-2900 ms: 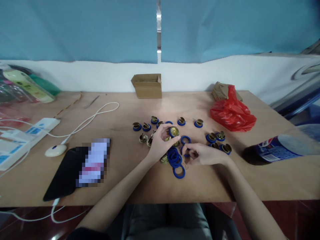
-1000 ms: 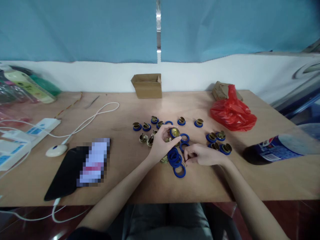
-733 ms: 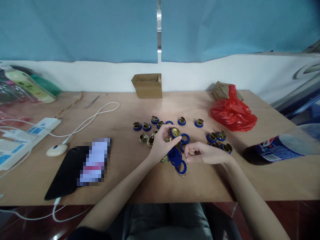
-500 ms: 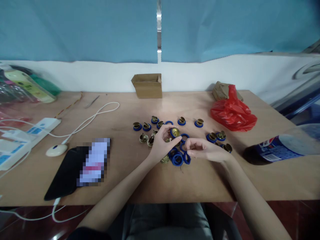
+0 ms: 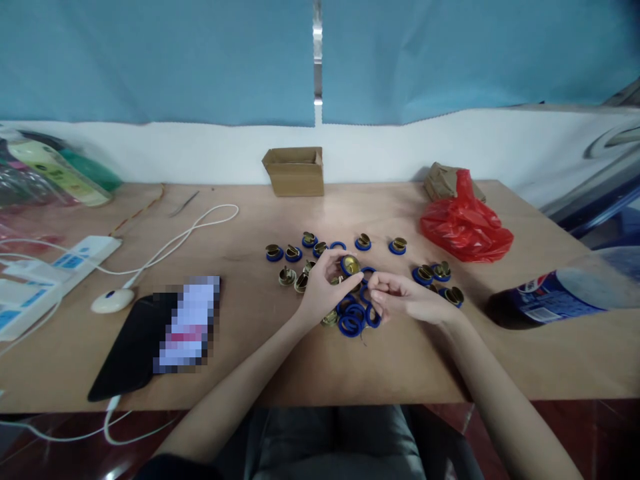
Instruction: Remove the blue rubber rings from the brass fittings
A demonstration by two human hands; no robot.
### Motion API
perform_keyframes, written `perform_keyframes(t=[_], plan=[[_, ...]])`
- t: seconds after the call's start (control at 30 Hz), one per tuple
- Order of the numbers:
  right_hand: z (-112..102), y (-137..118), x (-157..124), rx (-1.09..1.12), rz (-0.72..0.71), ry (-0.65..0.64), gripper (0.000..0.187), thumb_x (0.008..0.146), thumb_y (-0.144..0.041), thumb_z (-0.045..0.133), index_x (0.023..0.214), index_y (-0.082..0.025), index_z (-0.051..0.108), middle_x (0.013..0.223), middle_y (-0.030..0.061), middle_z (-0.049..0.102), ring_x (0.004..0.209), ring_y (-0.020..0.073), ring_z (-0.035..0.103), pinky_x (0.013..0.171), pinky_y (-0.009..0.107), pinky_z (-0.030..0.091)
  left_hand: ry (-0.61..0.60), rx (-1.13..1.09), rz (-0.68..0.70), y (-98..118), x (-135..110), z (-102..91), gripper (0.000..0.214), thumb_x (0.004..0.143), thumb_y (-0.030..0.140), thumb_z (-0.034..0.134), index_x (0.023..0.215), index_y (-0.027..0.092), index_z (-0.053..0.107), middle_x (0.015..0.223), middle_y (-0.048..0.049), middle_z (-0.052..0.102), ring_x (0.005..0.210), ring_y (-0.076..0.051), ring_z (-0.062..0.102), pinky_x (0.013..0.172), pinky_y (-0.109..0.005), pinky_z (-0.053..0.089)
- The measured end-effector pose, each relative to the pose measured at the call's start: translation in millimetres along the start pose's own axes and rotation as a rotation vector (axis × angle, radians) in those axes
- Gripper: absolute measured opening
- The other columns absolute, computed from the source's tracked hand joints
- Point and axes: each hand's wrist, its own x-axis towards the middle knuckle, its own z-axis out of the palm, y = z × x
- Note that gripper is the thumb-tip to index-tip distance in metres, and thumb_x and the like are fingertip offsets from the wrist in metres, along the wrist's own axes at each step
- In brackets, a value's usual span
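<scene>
My left hand (image 5: 324,288) is closed on a brass cap with a blue ring (image 5: 349,265), held just above the wooden table (image 5: 280,347). My right hand (image 5: 405,297) is beside it with fingertips pinched together; what it pinches is too small to make out. Below both hands lies a pile of loose blue rings (image 5: 354,316). Several brass caps fitted with blue rings (image 5: 293,253) lie in a row behind the hands, and more brass caps (image 5: 439,273) lie to the right.
A small open cardboard box (image 5: 295,171) stands at the back wall. A red plastic bag (image 5: 466,226) lies at the right, a dark bottle (image 5: 555,298) on its side further right. A phone (image 5: 160,333), a white mouse (image 5: 112,301) and a power strip (image 5: 75,257) sit at the left.
My right hand has moved up and left from the table toward my left hand. The loose blue rings have been pushed together into a tighter pile. My left hand stays put.
</scene>
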Motion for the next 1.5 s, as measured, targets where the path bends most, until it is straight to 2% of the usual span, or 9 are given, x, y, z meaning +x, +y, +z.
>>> perform_keyframes(t=[0.23, 0.67, 0.9, 1.1, 1.5], plan=[[-1.0, -0.6, 1.0, -0.065, -0.001, 0.030, 0.036, 0.090, -0.050, 0.068, 0.081, -0.016, 0.058, 0.070, -0.0026, 0.055, 0.062, 0.0094, 0.054, 0.063, 0.025, 0.050, -0.001, 0.005, -0.007, 0.7, 0.2, 0.0, 0.038, 0.074, 0.022, 0.078, 0.106, 0.020, 0.058, 0.112, -0.0092, 0.069, 0.105, -0.022, 0.069, 0.092, -0.037, 0.056], [-4.2, 5.6, 3.5, -0.107, 0.003, 0.049, 0.038, 0.091, -0.052, 0.065, 0.079, -0.016, 0.057, 0.075, -0.0016, 0.055, 0.068, 0.0106, 0.055, 0.067, 0.026, 0.045, -0.002, 0.018, -0.008, -1.4, -0.2, 0.5, 0.038, 0.074, 0.023, 0.078, 0.107, 0.019, 0.059, 0.111, -0.0089, 0.068, 0.104, -0.021, 0.069, 0.092, -0.037, 0.055], [-3.2, 5.3, 4.1, -0.153, 0.000, 0.059, 0.040, 0.091, -0.054, 0.064, 0.081, -0.016, 0.059, 0.075, -0.0011, 0.056, 0.068, 0.0109, 0.054, 0.066, 0.025, 0.043, -0.014, 0.014, -0.020, -1.2, -0.9, 0.5, 0.038, 0.074, 0.023, 0.078, 0.107, 0.020, 0.059, 0.110, -0.0087, 0.069, 0.103, -0.022, 0.069, 0.092, -0.038, 0.055], [-2.5, 5.4, 5.2, -0.150, 0.013, 0.055, 0.044, 0.090, -0.058, 0.064, 0.078, -0.016, 0.056, 0.073, -0.0015, 0.054, 0.067, 0.0110, 0.053, 0.066, 0.026, 0.045, -0.026, 0.040, -0.006, -3.4, -1.5, 0.2, 0.037, 0.076, 0.023, 0.077, 0.108, 0.020, 0.059, 0.108, -0.0076, 0.067, 0.101, -0.021, 0.068, 0.092, -0.037, 0.055], [0.9, 4.4, 5.6, -0.169, 0.029, 0.044, 0.047, 0.089, -0.061, 0.062, 0.076, -0.017, 0.053, 0.071, -0.0028, 0.051, 0.065, 0.0100, 0.049, 0.063, 0.025, 0.041, -0.040, 0.064, 0.023, -5.8, -2.9, 0.8, 0.037, 0.077, 0.023, 0.077, 0.108, 0.020, 0.059, 0.108, -0.0074, 0.067, 0.100, -0.021, 0.068, 0.091, -0.037, 0.055]])
